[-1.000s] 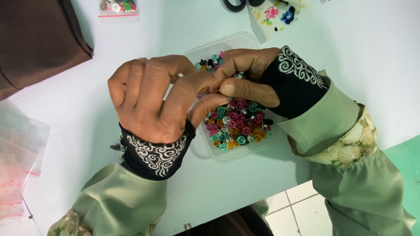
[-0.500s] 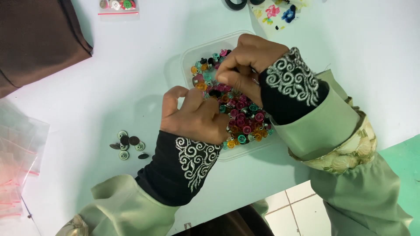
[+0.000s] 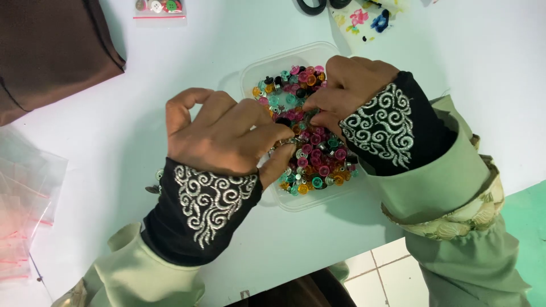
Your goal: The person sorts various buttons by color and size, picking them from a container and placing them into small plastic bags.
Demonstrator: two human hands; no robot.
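Observation:
A clear plastic tub point(image 3: 249, 73) on the white table holds many small round buttons point(image 3: 318, 165) in pink, teal, orange and black. My left hand point(image 3: 224, 133) hovers over the tub's left side, fingers curled, thumb and forefinger pinched on a small silver piece point(image 3: 293, 142). My right hand point(image 3: 350, 85) reaches in from the right, its fingertips pressed together among the pink buttons in the middle of the tub. Both wrists wear black cuffs with silver swirls over pale green sleeves.
A brown cloth point(image 3: 51, 51) lies at the back left, with a small bag of buttons point(image 3: 159, 7) beside it. Black scissor handles point(image 3: 315, 4) and a flower-painted piece point(image 3: 369, 17) sit at the back. Clear plastic bags point(image 3: 23, 199) lie left. The table edge point(image 3: 352, 250) runs near me.
My hands have come apart from in front of me. The left hand moved left and lifted its fingers off the tub; the right hand dipped its fingertips into the buttons.

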